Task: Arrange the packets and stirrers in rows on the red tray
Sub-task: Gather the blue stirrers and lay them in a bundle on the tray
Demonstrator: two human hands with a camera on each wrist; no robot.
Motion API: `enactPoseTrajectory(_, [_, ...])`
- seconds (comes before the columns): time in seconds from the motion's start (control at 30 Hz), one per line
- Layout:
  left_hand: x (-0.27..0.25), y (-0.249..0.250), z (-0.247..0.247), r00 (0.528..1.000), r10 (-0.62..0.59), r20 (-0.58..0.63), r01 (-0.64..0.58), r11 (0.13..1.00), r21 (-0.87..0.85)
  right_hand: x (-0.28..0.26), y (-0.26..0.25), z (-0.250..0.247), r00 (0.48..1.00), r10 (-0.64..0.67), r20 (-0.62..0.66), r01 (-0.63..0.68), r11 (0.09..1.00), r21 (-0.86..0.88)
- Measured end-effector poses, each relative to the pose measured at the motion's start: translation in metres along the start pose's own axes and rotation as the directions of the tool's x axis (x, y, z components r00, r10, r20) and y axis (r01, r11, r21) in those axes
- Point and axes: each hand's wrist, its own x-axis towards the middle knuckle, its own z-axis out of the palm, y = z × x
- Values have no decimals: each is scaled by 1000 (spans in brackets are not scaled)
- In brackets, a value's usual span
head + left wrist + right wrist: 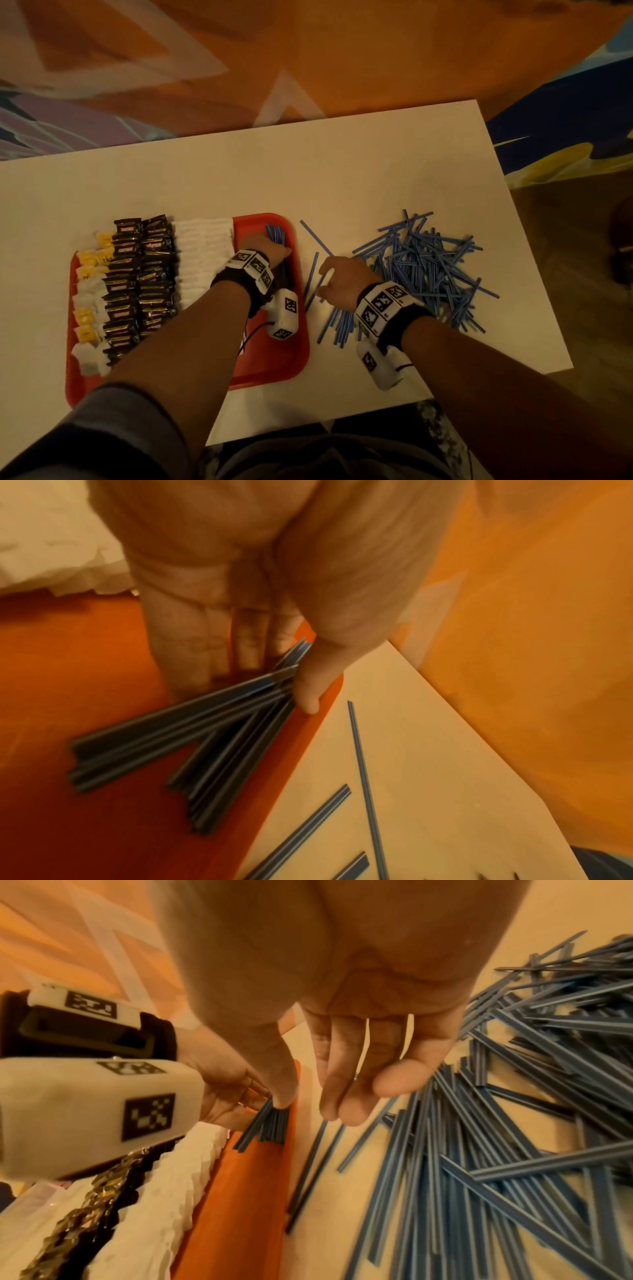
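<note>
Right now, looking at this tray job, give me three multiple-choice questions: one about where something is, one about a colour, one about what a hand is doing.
1. Where does the big loose pile of stirrers lie?
A. On the white table, right of the red tray
B. Inside the red tray
C. On the floor

2. What colour are the packets in the row next to the tray's bare part?
A. Yellow
B. White
C. Black

3. What is the left hand doing?
A. Hanging idle above the table
B. Lifting a black packet
C. Holding a bunch of stirrers on the red tray

Answers:
1 A: the head view shows the pile on the table beside the tray.
2 B: the white row borders the red area.
3 C: the left wrist view shows thumb and fingers round the bunch.
</note>
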Motion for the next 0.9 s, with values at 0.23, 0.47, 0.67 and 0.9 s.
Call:
enactPoseTrajectory(0.23, [-12,-17,-2,989,101,-104,-82,981,175,17,-28,13,979,-198,-55,181,957,-225])
enactPoseTrajectory(0.47, [-22,-32,-3,909,399,-120,-366,903,225,33,-43,35,940,-338,-50,285,857,-429])
enactPoseTrajectory(0.67, [-18,-44,-1,845,526,-100,-480,827,292,37,-41,42,918,-382,-111,285,827,-485])
enactPoseTrajectory(0.9, [-23,-65,11,811,581,-66,-523,772,363,34,-43,51,919,-379,-105,263,791,-553])
